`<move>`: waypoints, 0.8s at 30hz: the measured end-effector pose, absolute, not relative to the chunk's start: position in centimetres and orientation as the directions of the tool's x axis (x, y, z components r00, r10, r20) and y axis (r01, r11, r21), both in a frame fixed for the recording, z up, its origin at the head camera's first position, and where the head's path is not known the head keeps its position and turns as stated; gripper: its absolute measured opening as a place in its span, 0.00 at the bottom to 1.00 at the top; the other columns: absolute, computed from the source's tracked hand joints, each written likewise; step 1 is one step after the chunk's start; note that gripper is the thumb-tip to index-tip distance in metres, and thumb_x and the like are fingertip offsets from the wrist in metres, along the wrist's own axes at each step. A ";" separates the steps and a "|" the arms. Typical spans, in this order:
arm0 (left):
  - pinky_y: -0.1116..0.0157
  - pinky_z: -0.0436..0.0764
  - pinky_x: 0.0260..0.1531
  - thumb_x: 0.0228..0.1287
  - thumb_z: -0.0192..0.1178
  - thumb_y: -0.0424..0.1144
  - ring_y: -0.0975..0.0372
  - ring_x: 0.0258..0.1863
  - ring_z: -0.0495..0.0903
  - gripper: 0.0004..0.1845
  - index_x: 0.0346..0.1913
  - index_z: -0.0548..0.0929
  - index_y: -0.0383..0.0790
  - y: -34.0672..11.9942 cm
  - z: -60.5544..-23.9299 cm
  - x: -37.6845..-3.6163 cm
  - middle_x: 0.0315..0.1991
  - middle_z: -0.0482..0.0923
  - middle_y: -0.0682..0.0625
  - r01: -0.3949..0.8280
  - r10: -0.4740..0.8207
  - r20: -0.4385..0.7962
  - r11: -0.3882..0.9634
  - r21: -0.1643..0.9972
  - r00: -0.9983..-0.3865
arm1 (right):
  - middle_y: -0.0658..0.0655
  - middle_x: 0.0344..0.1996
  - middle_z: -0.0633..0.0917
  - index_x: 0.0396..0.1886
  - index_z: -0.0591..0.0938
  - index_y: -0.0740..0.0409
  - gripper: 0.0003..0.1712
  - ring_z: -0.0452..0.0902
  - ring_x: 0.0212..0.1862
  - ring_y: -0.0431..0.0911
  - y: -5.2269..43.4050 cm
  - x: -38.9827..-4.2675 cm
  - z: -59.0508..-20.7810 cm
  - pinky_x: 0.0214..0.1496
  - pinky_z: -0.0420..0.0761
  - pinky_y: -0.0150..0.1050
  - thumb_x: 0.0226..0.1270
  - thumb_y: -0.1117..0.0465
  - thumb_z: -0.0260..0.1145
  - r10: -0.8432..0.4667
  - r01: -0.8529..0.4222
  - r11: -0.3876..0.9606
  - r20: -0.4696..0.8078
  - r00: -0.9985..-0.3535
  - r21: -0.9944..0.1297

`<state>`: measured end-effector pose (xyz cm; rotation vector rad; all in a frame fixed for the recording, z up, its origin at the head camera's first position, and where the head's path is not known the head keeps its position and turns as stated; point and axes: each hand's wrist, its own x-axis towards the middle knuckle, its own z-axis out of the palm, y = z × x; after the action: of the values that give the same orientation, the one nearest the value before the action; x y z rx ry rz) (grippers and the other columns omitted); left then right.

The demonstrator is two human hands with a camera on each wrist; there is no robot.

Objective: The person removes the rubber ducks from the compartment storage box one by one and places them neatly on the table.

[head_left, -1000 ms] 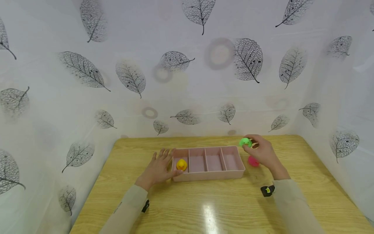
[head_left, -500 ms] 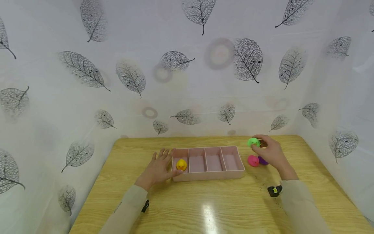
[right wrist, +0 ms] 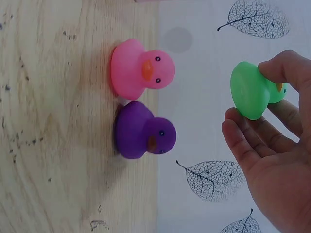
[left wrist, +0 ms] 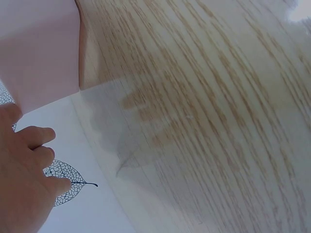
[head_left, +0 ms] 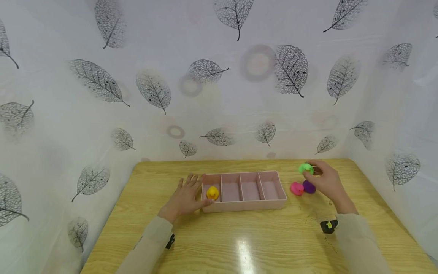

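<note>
A pink four-compartment tray (head_left: 246, 206) lies on the wooden table (head_left: 239, 243). A yellow duck (head_left: 212, 192) sits in its leftmost compartment; the other compartments hold nothing. My left hand (head_left: 186, 196) rests with straight fingers against the tray's left end, whose wall (left wrist: 39, 48) fills the left wrist view beside the hand (left wrist: 24, 184). My right hand (head_left: 325, 180) pinches a green duck (head_left: 305, 168) in the air to the right of the tray. Under it a pink duck (head_left: 296, 188) and a purple duck (head_left: 309, 187) stand side by side on the table. The right wrist view shows the green duck (right wrist: 250, 91) between thumb and fingers (right wrist: 272, 145), apart from the pink duck (right wrist: 138, 69) and the purple duck (right wrist: 141, 131).
A white curtain with a leaf print (head_left: 219, 83) walls the table at the back and on both sides. A black wrist strap (head_left: 328, 226) sits on my right sleeve. Bare wood stretches in front of the tray.
My right hand has carried the green duck to the right, away from the tray, uncovering the purple duck beside the pink one. The left hand has stayed put.
</note>
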<state>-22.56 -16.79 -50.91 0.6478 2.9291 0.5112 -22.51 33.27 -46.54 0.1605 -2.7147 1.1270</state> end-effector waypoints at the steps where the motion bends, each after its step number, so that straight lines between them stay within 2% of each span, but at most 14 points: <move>1: 0.33 0.43 0.82 0.67 0.53 0.77 0.40 0.86 0.44 0.57 0.87 0.48 0.47 -16.8 -50.9 -22.6 0.85 0.51 0.36 0.391 0.425 -0.025 0.854 0.342 -0.905 | 0.73 0.63 0.79 0.69 0.77 0.68 0.28 0.82 0.59 0.71 33.4 -22.5 -46.6 0.44 0.73 0.15 0.75 0.58 0.69 -0.020 -0.171 0.705 0.221 -0.975 -0.688; 9: 0.33 0.43 0.82 0.68 0.54 0.76 0.40 0.86 0.44 0.56 0.87 0.49 0.45 -16.8 -50.9 -22.5 0.85 0.51 0.35 0.391 0.425 -0.023 0.853 0.346 -0.905 | 0.74 0.60 0.81 0.67 0.78 0.70 0.27 0.83 0.54 0.67 34.3 -22.3 -46.9 0.42 0.73 0.15 0.74 0.60 0.69 -0.006 -0.180 0.737 0.260 -0.966 -0.651; 13: 0.33 0.43 0.82 0.68 0.54 0.76 0.40 0.86 0.44 0.56 0.87 0.49 0.46 -16.8 -50.8 -22.5 0.85 0.51 0.35 0.390 0.424 -0.023 0.853 0.346 -0.906 | 0.74 0.61 0.81 0.67 0.78 0.70 0.27 0.81 0.55 0.65 34.8 -22.2 -47.1 0.43 0.72 0.14 0.75 0.59 0.68 -0.004 -0.178 0.745 0.262 -0.965 -0.643; 24: 0.33 0.42 0.82 0.68 0.54 0.76 0.40 0.86 0.44 0.56 0.87 0.48 0.47 -16.8 -50.9 -22.6 0.85 0.51 0.35 0.385 0.421 -0.032 0.855 0.348 -0.907 | 0.76 0.61 0.82 0.69 0.77 0.68 0.29 0.81 0.56 0.67 36.7 -22.2 -47.5 0.40 0.73 0.20 0.77 0.55 0.67 0.036 -0.123 0.769 0.235 -0.971 -0.627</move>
<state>-22.59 -16.76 -50.91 0.6369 2.9225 0.5144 -22.24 36.68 -47.49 0.0682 -2.7307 0.9916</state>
